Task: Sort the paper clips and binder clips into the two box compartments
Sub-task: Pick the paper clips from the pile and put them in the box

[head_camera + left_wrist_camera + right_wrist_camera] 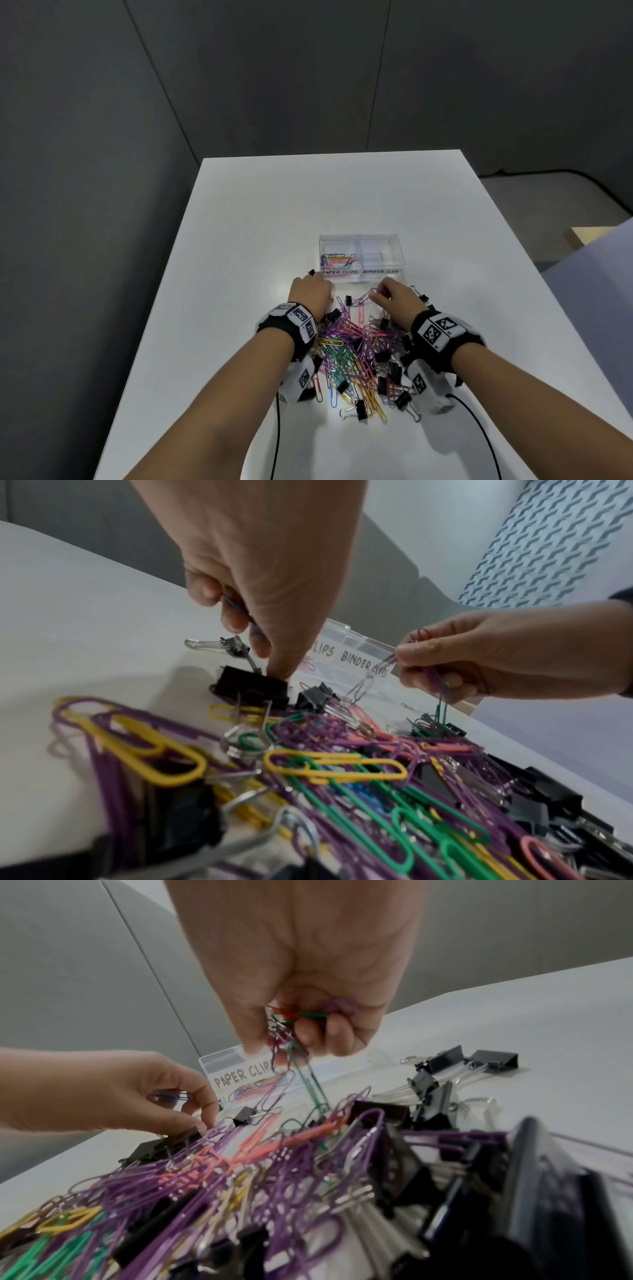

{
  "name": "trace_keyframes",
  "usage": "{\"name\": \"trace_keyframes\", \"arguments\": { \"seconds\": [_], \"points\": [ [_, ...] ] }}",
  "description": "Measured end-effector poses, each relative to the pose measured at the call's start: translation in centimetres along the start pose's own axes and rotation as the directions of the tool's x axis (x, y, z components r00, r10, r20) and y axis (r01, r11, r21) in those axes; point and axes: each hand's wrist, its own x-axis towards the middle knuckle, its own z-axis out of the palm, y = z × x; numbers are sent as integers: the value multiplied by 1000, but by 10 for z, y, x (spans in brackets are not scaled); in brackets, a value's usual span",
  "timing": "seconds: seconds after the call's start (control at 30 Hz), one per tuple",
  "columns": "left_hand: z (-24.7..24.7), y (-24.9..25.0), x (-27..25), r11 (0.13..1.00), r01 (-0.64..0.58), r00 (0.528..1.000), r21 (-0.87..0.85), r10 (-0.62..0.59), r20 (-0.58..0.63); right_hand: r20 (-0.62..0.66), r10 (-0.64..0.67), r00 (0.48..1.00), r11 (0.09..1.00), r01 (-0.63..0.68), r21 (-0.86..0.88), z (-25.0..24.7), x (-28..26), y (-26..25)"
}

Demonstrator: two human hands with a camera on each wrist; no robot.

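Mixed pile (359,356) of coloured paper clips and black binder clips on the white worktop (239,240), below and behind both hands. Right hand (394,301) fingers curled, gripping a bunch of paper clips (294,1031): purple, green, red, some dangling to the pile. Left hand (310,294) curled, blue clips (171,1096) tucked in its fingers, fingertip touching a black binder clip (253,687). Beyond the hands, clear box (361,258): left compartment holds paper clips, right one looks empty.

bg: grey panel walls (239,85) | white table (274,212) | grey floor (534,205), poss. carpet | light even
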Motion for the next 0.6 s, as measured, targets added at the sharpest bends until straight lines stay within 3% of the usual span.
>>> {"name": "trace_keyframes", "arguments": {
  "seconds": [0.2,0.27,0.4,0.5,0.6],
  "points": [
    [-6,1,-5,991,-122,989,48,125,-78,6,-15,1000,992,16,-129,-6,-5,0],
    [-8,1,-7,990,-140,987,10,140,-78,-15,-3,1000,996,1,-90,-7,-5,4],
    [-11,1,-14,981,-152,988,-124,152,-8,-111,30,993,980,-7,197,-6,0,8],
    [-10,2,-16,976,-115,991,-185,127,53,-161,117,980,894,-33,447,-4,4,11],
    [-11,6,-15,965,-66,992,-254,91,88,-158,193,968,817,-70,572,-6,4,11]
  ]
}}
